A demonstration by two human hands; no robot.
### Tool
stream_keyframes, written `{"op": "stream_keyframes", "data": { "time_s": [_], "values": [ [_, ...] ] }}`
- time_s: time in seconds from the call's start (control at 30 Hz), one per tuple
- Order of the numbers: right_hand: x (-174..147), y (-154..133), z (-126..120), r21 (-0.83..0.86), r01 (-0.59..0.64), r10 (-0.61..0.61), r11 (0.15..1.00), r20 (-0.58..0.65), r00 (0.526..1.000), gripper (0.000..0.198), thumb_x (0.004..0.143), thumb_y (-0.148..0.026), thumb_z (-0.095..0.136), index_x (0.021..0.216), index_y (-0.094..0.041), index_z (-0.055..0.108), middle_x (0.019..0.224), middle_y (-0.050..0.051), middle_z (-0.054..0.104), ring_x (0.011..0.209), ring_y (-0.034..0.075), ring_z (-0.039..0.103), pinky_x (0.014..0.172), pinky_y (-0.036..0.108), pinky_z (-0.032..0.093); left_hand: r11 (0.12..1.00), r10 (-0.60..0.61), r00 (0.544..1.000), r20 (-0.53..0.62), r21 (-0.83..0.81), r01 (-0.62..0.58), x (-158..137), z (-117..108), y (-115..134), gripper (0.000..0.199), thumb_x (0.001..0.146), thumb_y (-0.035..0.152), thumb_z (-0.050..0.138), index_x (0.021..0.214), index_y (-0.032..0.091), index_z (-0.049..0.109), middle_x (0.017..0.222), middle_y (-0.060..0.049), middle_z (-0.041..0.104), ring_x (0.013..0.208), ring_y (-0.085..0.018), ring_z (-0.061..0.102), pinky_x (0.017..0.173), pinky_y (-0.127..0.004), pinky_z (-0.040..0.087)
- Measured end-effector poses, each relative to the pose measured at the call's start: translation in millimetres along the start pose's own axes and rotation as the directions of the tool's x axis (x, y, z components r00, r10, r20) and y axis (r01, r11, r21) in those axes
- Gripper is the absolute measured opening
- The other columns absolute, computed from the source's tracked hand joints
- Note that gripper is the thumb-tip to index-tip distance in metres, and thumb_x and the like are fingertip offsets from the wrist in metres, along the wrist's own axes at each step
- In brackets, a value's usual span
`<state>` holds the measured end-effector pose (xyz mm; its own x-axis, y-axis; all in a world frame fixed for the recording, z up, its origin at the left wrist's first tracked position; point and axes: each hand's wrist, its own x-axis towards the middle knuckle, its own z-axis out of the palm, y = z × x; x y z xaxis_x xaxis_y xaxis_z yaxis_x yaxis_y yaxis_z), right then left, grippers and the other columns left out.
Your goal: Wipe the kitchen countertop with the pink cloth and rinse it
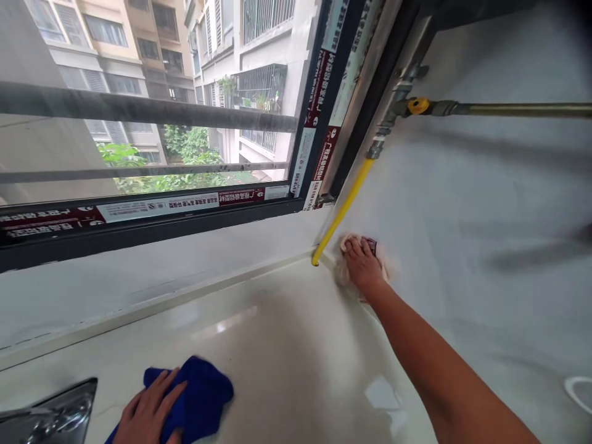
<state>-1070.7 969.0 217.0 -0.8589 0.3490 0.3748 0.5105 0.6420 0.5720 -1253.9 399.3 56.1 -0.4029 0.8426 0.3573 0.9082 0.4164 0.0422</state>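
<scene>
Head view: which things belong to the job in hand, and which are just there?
Job in hand:
blue cloth under the left hand
pale cloth under the right hand

Just there:
yellow hose
valve
window frame
shiny metal piece, lower left

pale counter (277, 345): blue cloth (203, 394); beige rag (343, 267) perhaps touching

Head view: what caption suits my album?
Left hand on a blue cloth, right hand on a pale cloth near the yellow pipe.
</scene>
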Motion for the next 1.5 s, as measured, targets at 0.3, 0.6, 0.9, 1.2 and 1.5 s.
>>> {"op": "stream_keyframes", "data": {
  "time_s": [0.3,0.6,0.9,1.2,1.5],
  "values": [
    [51.5,57.0,-17.5,-0.073,-0.047,0.042,0.996,-0.064,0.997,0.055,0.086,-0.016,0.047,0.135,0.01,0.05,0.147,0.031,0.044,0.147,0.038,0.024,0.122,0.059,0.018,1.0,0.001,1.0,0.022,-0.027,-0.001,-2.8,4.6,-3.1,0.054,0.089,0.044,0.055,0.141,0.034,0.054,0.153,-0.004,0.051,0.137,-0.029,0.05,0.106,-0.047,0.045],
    [38.6,37.0,5.1,-0.042,-0.034,0.032,0.999,-0.052,0.998,0.054,0.085,-0.021,0.044,0.134,-0.001,0.056,0.143,0.026,0.051,0.143,0.039,0.032,0.119,0.066,0.016,0.999,-0.018,0.998,0.057,-0.036,0.021,-6.6,9.1,-3.1,0.057,0.089,0.044,0.054,0.145,0.034,0.051,0.155,-0.004,0.048,0.141,-0.029,0.046,0.109,-0.049,0.042],
    [6.1,18.1,9.7,-0.066,0.075,-0.073,0.995,0.028,0.997,0.049,0.079,-0.018,0.053,0.124,0.0,0.062,0.133,0.024,0.059,0.135,0.035,0.043,0.121,0.055,0.022,0.997,-0.043,0.998,0.05,-0.061,0.046,-5.3,6.3,1.6,0.056,0.089,0.042,0.055,0.144,0.034,0.053,0.155,-0.004,0.048,0.14,-0.029,0.046,0.112,-0.048,0.039],
    [58.6,99.5,-72.4,-0.009,-0.079,0.074,0.997,-0.244,0.967,0.046,0.1,-0.014,0.028,0.136,0.001,0.052,0.153,0.027,0.037,0.15,0.033,0.016,0.117,0.061,0.016,0.995,-0.051,0.996,0.075,-0.082,0.057,-4.4,5.1,-0.2,0.054,0.088,0.042,0.055,0.142,0.034,0.055,0.154,-0.003,0.05,0.14,-0.03,0.046,0.111,-0.049,0.04],
    [34.2,59.8,-25.1,0.112,-0.004,0.025,0.994,-0.181,0.983,0.05,0.097,-0.011,0.035,0.145,-0.002,0.044,0.161,0.023,0.027,0.153,0.034,0.008,0.12,0.062,0.013,0.993,-0.093,0.991,0.097,-0.057,0.099,2.2,-7.9,3.6,0.052,0.088,0.045,0.049,0.138,0.031,0.058,0.151,-0.004,0.053,0.14,-0.029,0.046,0.112,-0.048,0.04]
  ]
}}
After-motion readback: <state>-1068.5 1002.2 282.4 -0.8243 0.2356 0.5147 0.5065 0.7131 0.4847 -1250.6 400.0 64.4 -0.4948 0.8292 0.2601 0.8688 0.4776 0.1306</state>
